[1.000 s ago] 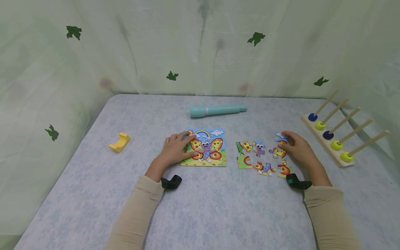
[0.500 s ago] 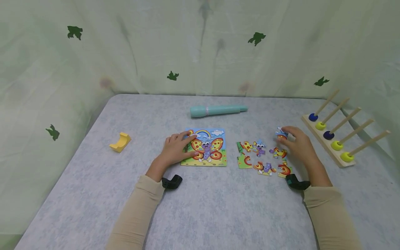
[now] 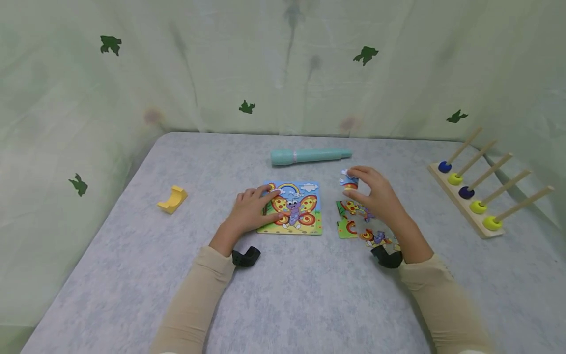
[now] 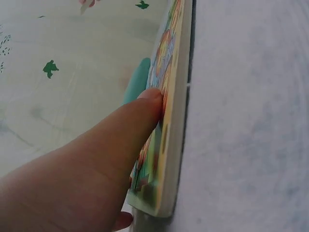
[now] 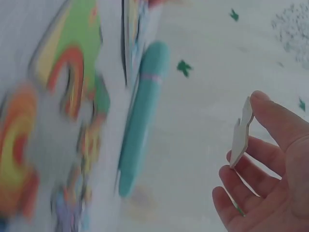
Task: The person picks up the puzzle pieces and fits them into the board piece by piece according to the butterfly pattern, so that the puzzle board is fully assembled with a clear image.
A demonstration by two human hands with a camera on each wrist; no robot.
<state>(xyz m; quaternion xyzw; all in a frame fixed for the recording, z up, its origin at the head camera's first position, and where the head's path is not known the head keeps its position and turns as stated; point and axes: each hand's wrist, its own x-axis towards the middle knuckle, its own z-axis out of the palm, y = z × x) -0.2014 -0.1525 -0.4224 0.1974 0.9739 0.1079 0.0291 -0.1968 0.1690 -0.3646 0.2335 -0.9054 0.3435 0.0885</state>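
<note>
My left hand [image 3: 249, 210] rests on the left side of a square butterfly picture board [image 3: 305, 223], its fingers spread over the surface. In the left wrist view the thumb lies on the board's face near the edge. My right hand [image 3: 381, 196] pinches a jigsaw piece [image 3: 349, 181] with blue sky and orange on it, held up off the table between the board and the loose pieces. The right wrist view shows the pale, bare back of this piece [image 5: 240, 137] between thumb and fingers. Several loose jigsaw pieces [image 3: 347, 229] lie below the right hand, partly hidden by it.
A teal telescoping tube [image 3: 309, 156] lies behind the board. At the right stands a wooden peg rack [image 3: 468, 209] with blue and yellow beads. A yellow curved block [image 3: 173, 199] sits at the left. A pale curtain [image 3: 221, 64] surrounds the table.
My right hand has picked up the sky jigsaw piece from the right end of the loose pieces and carried it left toward the board. The left hand has stayed on the board.
</note>
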